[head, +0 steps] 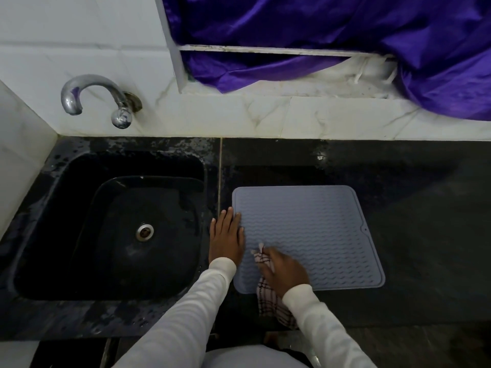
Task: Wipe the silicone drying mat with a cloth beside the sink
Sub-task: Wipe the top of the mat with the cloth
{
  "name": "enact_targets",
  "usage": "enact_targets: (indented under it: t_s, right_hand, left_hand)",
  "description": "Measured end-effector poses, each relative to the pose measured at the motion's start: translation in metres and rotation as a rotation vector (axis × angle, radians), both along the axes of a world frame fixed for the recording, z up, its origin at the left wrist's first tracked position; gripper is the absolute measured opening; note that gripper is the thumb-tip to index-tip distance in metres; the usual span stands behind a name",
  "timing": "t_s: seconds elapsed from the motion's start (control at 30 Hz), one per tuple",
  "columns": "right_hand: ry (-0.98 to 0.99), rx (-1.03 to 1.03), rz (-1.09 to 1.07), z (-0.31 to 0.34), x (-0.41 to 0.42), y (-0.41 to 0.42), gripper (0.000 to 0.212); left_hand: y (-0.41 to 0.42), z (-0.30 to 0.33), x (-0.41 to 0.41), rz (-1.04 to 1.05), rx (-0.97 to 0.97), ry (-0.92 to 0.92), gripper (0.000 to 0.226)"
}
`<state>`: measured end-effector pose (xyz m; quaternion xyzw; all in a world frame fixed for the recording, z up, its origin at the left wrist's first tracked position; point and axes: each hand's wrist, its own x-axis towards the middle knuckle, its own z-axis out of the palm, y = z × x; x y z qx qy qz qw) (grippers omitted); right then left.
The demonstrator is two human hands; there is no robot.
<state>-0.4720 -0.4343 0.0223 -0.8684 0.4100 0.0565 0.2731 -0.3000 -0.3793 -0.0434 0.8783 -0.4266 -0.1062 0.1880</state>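
A grey silicone drying mat (316, 229) with wavy ridges lies flat on the dark counter, just right of the sink. My left hand (226, 235) rests flat with fingers spread on the mat's left edge and the counter beside it. My right hand (284, 269) presses a white cloth with dark checks (269, 301) onto the mat's near left corner. Part of the cloth trails off the mat's front edge under my wrist; another bit sticks out past my fingers.
A black sink (127, 235) with a metal drain (144, 232) sits to the left, its rim wet. A chrome tap (93, 96) juts from the white tiled wall. Purple fabric (345, 35) hangs over the ledge behind. Dark counter (425, 221) extends right of the mat.
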Motion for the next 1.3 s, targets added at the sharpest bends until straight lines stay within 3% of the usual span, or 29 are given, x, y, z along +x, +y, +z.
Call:
enact_targets:
  t_s: [0.2, 0.83, 1.3]
  right_hand:
    - [0.069, -0.019, -0.028, -0.014, -0.028, -0.018, 0.044]
    - [0.217, -0.028, -0.514, 0.008, -0.144, -0.128, 0.046]
    - [0.290, 0.014, -0.559, 0.010, -0.156, -0.140, 0.044]
  left_hand:
    - [0.000, 0.001, 0.001, -0.004, 0.023, 0.009, 0.056]
    - [0.000, 0.003, 0.000, -0.007, 0.049, -0.002, 0.061]
    - [0.001, 0.003, 0.000, -0.009, 0.063, -0.019, 0.059]
